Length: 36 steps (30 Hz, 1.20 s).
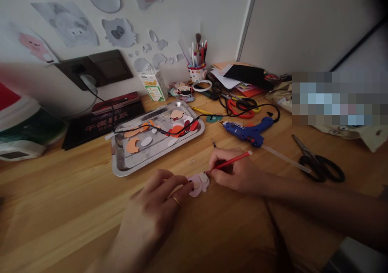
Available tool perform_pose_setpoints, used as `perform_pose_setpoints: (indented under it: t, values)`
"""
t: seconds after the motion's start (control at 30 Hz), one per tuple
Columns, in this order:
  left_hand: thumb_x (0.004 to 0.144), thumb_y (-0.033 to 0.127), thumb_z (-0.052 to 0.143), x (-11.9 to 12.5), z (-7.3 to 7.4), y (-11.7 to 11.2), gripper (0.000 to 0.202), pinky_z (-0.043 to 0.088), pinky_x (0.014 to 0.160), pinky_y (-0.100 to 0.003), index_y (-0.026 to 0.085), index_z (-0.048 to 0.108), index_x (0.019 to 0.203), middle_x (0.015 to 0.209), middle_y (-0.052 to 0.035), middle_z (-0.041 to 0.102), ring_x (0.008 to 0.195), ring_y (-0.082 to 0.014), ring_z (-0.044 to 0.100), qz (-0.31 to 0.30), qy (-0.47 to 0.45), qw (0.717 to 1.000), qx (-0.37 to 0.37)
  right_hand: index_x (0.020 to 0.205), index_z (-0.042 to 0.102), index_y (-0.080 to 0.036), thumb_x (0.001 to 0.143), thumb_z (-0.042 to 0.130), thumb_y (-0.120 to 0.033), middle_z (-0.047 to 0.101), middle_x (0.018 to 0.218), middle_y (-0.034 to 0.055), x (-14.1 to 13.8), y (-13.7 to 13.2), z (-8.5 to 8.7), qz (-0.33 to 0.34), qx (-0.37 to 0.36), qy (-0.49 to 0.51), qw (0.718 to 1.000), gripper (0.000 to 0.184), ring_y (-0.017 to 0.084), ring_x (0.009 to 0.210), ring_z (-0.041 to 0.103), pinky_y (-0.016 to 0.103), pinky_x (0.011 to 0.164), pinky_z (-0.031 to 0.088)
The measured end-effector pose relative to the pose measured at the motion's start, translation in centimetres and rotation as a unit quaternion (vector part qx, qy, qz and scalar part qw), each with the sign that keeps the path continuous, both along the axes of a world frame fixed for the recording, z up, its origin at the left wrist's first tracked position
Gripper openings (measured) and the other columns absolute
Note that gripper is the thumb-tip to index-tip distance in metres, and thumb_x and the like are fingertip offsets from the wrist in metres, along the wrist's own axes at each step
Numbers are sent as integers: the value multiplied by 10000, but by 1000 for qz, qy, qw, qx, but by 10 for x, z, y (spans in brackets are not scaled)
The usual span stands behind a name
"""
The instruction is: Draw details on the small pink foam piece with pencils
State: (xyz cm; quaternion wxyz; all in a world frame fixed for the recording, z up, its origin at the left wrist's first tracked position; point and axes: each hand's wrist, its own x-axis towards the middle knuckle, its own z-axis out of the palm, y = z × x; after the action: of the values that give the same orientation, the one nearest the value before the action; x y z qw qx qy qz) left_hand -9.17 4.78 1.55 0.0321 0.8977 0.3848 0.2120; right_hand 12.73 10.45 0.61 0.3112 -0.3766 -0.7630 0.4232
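While the left hand presses its fingertips onto the edge of a small pink cutout lying flat on the wooden desk, the right hand is closed in a writing grip round a red pencil, whose tip meets the cutout's right side. The cutout sits between the two hands, touching both the left fingertips and the pencil point. Judging by this, the step in hand is marking or drawing a detail on the piece — the left hand, fingers curled down and holding nothing, acts only as a clamp. A clean stroke calls for firm pinning pressure, since the piece looks small and light and could slide or turn under the point; whether any line is on it is too small to tell. Just beyond the right hand lies a blue glue gun, its black cord running over a metal tray of orange, red and white cut shapes that stands beyond the left hand. Black scissors lie to the right of the right hand, well apart from it
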Motion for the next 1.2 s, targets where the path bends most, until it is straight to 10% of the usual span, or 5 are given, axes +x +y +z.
perform_pose_setpoints:
  t: [0.27,1.2]
  values:
    - [860,104,479,6,5,21,209,494,728,-368,166,626,995,966,-53,661,990,-239,470,-99,26,995,-15,684,533,-168,673,523,-106,525,604,-36,-1,1,1,19,38,-7,999,64,90,547,449,203,487,336]
    - [844,161,546,18,-13,16,165,489,656,-330,168,614,994,867,-59,656,867,-202,534,-53,-6,998,33,694,564,-170,674,557,-92,562,618,-49,-5,-1,-2,15,81,-54,995,81,77,564,484,188,521,341]
